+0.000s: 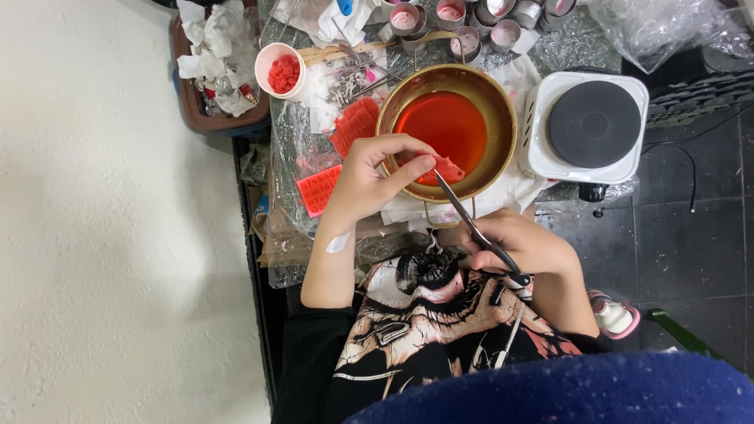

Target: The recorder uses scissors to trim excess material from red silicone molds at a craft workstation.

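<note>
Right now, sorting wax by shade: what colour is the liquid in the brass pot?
Orange-red liquid; head view.

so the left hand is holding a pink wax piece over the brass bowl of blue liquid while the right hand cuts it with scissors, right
Not quite: the liquid in the brass bowl is orange-red, not blue, as the head view shows. The rest holds: the left hand holds the pink wax piece over the bowl while the right hand works the scissors at it.

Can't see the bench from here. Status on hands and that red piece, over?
Left hand pinching red wax piece over brass bowl. Right hand gripping scissors, tips at piece. Hot plate alongside, nothing blocking.
</note>
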